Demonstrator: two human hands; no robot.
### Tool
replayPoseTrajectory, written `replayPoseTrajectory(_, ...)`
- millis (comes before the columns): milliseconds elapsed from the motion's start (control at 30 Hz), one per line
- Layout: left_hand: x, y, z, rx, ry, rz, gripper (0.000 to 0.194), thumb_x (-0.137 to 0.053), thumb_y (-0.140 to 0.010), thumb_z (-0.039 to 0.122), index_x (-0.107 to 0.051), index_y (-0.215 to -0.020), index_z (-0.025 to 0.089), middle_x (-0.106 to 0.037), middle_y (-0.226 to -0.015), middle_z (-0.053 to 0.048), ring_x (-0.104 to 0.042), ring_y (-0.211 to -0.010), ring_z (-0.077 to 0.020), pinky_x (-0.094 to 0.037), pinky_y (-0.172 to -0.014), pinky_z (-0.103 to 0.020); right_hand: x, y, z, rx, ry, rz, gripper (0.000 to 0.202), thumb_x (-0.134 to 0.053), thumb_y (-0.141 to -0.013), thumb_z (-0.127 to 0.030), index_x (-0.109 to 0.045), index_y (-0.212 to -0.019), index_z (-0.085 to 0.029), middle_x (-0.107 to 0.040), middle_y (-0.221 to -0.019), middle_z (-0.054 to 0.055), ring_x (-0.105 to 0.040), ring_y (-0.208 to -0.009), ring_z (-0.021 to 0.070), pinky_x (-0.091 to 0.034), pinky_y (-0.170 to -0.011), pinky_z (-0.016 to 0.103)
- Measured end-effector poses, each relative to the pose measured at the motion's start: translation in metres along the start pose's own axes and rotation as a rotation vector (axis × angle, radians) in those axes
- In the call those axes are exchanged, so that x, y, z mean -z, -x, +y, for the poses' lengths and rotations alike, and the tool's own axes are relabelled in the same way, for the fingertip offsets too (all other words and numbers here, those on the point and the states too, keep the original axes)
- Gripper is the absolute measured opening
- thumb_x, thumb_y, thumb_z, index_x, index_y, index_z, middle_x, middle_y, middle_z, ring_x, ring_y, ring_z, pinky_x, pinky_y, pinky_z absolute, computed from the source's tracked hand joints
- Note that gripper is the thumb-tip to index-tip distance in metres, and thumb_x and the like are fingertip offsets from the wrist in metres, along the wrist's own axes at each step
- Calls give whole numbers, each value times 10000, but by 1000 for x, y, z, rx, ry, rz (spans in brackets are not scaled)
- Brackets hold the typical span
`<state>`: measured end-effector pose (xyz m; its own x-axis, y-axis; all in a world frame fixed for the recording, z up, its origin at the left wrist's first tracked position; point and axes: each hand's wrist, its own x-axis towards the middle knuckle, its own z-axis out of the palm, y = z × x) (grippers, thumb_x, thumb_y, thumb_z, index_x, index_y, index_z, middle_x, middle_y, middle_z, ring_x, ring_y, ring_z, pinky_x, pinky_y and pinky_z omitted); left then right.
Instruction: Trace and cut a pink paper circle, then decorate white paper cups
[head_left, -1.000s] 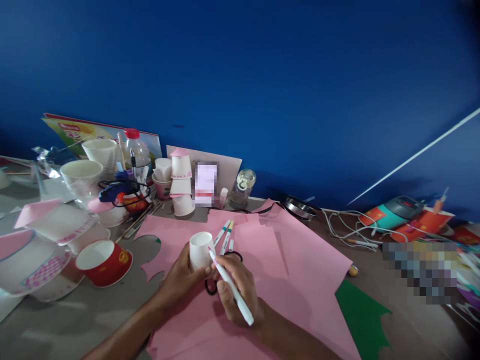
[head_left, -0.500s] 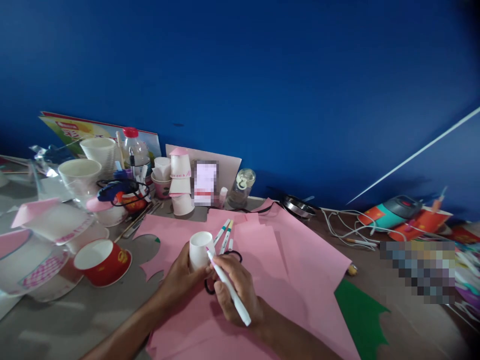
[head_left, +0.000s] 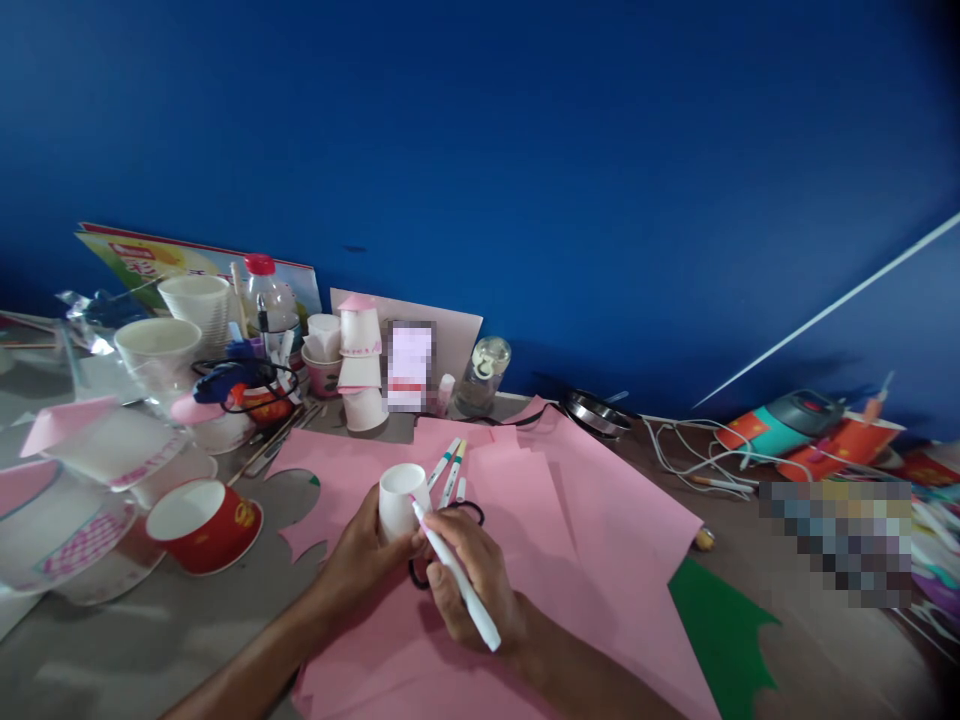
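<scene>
White paper could dent if my left hand [head_left: 367,555], wrapped round the tapering paper cup [head_left: 397,515] above the flat pink sheets [head_left: 607,520], squeezes too hard. Any jolt to the slim, smooth felt-tip marker [head_left: 469,600] pinched in my right hand [head_left: 476,570] could streak the cup's curved wall; whether its nib touches, I can't tell.

You get no sure reading: Chinese characters on the yellow-green pack [head_left: 169,266], beyond left of your left grip [head_left: 364,548], blurred; markers [head_left: 453,477] past it, print too small.
</scene>
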<state>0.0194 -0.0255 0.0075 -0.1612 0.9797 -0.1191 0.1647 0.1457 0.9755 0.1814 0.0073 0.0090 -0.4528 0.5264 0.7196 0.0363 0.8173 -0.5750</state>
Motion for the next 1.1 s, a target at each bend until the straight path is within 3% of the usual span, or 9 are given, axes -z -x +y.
replayPoseTrajectory(200,0,-1,-2,-12,25,-10,521,-701,-749,516,-523,-1105,180,-662,-920,-31,-601,-823,-216,-486,-700,-314,2,0,-3,-43,21,-16,361,-448,-923,-255,-502,-1272,-182,-659,-977,119,-646,-884,239,-578,-778,388)
replayPoseTrajectory(433,-2,0,7,16,133,-79,471,-712,-739,494,-515,-1045,195,-687,-775,-6,-636,-673,-203,-494,-616,-310,1,1,-2,-58,-17,21,335,-422,-936,-277,-517,-1240,-173,-666,-958,124,-660,-931,259,-571,-798,414)
replayPoseTrajectory(1100,-3,5,17,36,263,-63,469,-727,-719,473,-552,-1049,190,-696,-783,-22,-640,-662,-202,-504,-614,-318,0,7,4,-143,-97,30,349,-424,-962,-333,-527,-1256,-176,-643,-988,128,-667,-903,251,-579,-774,409)
